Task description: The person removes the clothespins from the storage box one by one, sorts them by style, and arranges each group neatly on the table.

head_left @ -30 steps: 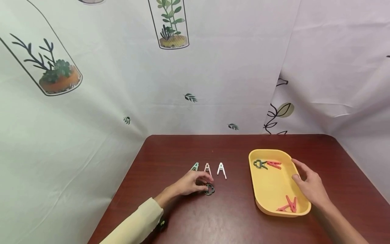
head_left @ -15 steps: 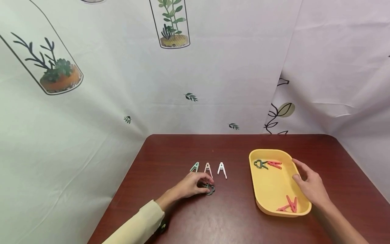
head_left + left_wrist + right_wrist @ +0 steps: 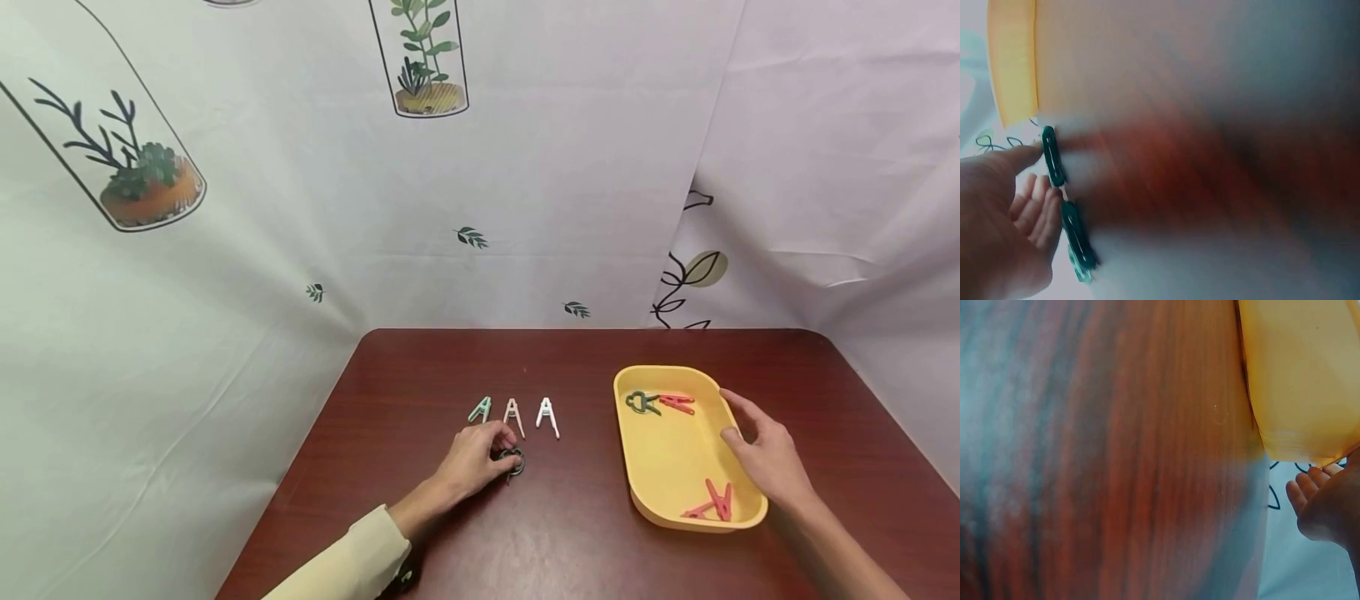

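In the head view my left hand (image 3: 477, 456) pinches a dark green spring clip (image 3: 513, 460) between thumb and fingers, low over the table. Two dark green pieces lie by the thumb and fingertips in the left wrist view; I cannot tell whether both belong to this clip (image 3: 1052, 156). Just beyond the hand lie a mint clothespin (image 3: 481, 408), a pale pink clothespin (image 3: 513, 414) and a white clothespin (image 3: 547, 415). My right hand (image 3: 771, 458) grips the right rim of the yellow tray (image 3: 624, 450), thumb over the edge and fingers outside.
Inside the tray are another dark green clip (image 3: 642, 403), a red clothespin (image 3: 677, 404) and two reddish clothespins (image 3: 718, 500) at the near end. All stand on a dark red-brown table (image 3: 555, 533). A white patterned curtain (image 3: 562, 167) hangs behind it.
The left thumb and fingers have closed on the dark green clip, which has turned and shifted slightly left. The right hand and tray have stayed in place.
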Available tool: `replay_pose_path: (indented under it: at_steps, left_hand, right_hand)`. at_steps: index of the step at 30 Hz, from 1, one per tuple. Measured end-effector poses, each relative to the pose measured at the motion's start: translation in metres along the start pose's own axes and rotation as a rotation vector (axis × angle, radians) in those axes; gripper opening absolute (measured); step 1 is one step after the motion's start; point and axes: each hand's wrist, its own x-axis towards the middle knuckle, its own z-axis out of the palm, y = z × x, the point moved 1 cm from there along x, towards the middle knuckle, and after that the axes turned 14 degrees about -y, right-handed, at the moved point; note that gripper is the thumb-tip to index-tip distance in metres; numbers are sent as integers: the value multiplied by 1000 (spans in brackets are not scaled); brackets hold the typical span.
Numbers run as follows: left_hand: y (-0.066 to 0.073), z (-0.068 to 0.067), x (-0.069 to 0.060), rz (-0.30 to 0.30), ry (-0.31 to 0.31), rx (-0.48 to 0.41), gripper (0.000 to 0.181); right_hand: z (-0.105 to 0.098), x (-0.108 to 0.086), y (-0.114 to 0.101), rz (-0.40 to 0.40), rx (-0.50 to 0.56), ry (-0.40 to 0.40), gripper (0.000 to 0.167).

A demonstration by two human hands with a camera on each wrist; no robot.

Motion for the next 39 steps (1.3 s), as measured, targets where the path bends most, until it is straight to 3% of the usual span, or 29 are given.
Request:
replay_pose_path:
  at_steps: [4,7,11,15,18,25,30,34,39]
  left_hand:
    - [4,3,-1,-52,63,58,23]
    - [3,4,-2,-71,78,19,21]
    - [-3,-1,-2,-68,48,-212,15]
    - [-16,-12,0,16,-43,-477,22]
    - [-26,-20,0,97,-139,-551,30]
    - [-35,-28,2,232,-294,-385,42]
    - [-34,-24,4,298,-347,-262,45]
    - [-31,-23,5,298,-365,-143,46]
    - [-29,-22,5,275,-375,-97,47]
  right_hand:
    - [0,0,0,7,-3,-1,54]
    - [0,0,0,13,1,-4,55]
    - [0,0,-1,13,9,-13,55]
    - [1,0,-1,22,14,-21,55]
    - [0,0,0,26,12,-23,55]
    - [-1,2,0,14,6,-17,55]
    - [0,1,0,15,3,-17,55]
    - [1,1,-1,21,14,-22,55]
    - [1,0,-1,22,14,-23,55]
